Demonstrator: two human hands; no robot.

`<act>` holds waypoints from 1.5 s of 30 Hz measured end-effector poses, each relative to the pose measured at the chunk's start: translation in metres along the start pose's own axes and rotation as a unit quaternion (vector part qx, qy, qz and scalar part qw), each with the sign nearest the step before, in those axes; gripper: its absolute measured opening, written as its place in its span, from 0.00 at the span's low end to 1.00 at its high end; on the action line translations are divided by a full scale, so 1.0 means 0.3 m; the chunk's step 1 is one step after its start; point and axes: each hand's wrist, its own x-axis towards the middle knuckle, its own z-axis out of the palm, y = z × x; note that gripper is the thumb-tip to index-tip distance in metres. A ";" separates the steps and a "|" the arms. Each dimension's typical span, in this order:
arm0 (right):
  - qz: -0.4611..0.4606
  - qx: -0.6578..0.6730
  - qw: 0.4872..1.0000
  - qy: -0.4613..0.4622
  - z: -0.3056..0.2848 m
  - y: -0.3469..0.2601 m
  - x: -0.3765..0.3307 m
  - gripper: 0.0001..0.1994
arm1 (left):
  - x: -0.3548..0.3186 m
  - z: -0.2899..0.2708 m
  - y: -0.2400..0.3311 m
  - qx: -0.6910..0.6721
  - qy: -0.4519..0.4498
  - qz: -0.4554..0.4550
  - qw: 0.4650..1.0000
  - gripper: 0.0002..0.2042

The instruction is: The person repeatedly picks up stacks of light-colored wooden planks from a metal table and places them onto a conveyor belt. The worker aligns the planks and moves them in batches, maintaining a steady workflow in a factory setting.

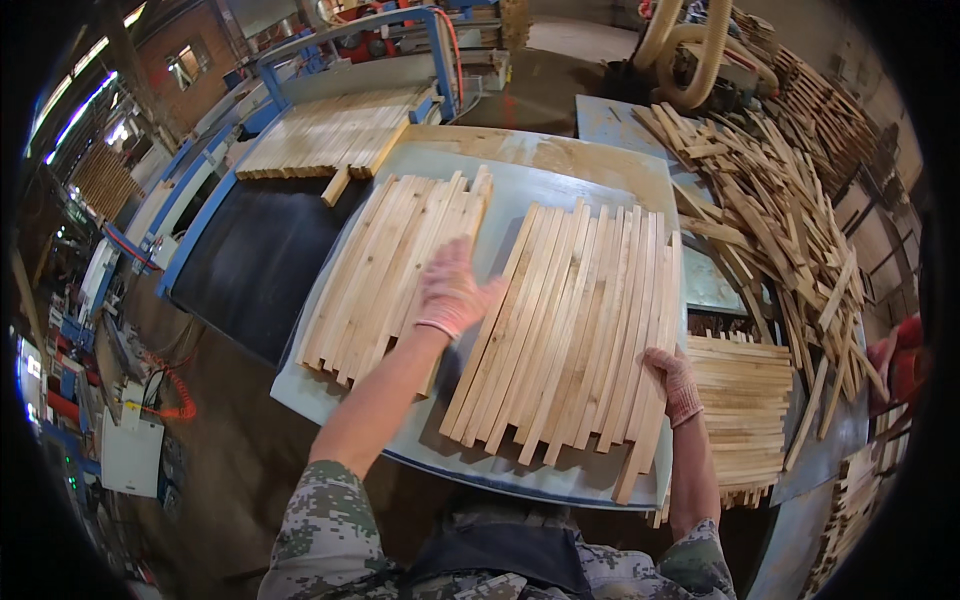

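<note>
Wood strips [590, 310] lie on a pale counter [565, 175] in 2 groups, a left batch [375, 270] and a right batch [545, 345], with a narrow gap between them. The left hand [455, 285], gloved, has its fingers spread wide at the left batch's right edge and closes on nothing; whether it touches the wood I cannot tell. The right hand [676, 385], gloved too, bends its fingers against the right batch's outer edge; whether they grip a strip I cannot tell. 1 strip there juts toward the person, past its neighbours. Beyond the counter's right edge, a stack of strips [745, 410] sits beside the right forearm, and a tangled heap of loose wood [775, 205] crowds the space behind it, below a thick tan hose [712, 65]. To the left, a black belt [262, 260] leads back to a row of boards [325, 128] under a blue frame [440, 55]. 1 short piece [337, 187] pokes out from that row.
</note>
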 end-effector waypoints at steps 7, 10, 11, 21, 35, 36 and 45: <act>0.016 -0.002 0.997 -0.070 0.308 -0.013 0.093 0.27 | 0.036 -0.112 -0.754 0.158 0.052 -0.284 0.944 0.50; 0.021 0.017 0.997 -0.079 0.336 -0.015 0.099 0.28 | 0.041 -0.171 -0.730 0.087 -0.030 -0.323 0.942 0.47; 0.020 0.018 0.997 -0.079 0.338 -0.004 0.103 0.28 | 0.048 -0.175 -0.743 0.094 -0.029 -0.323 0.941 0.46; 0.017 -0.655 0.754 -0.048 0.472 -0.230 0.035 0.43 | 0.014 -0.173 -0.835 0.117 0.004 -0.330 0.937 0.38; -0.085 -0.613 0.780 0.092 0.380 -0.072 0.066 0.50 | 0.094 -0.105 -0.871 0.093 -0.006 -0.309 0.946 0.40; -0.085 -0.612 0.782 0.088 0.378 -0.079 0.066 0.50 | 0.093 -0.103 -0.875 0.099 0.007 -0.303 0.948 0.39; -0.315 -0.573 0.756 0.023 0.514 -0.266 0.407 0.35 | -0.045 -0.055 -0.371 0.128 0.044 0.043 0.990 0.36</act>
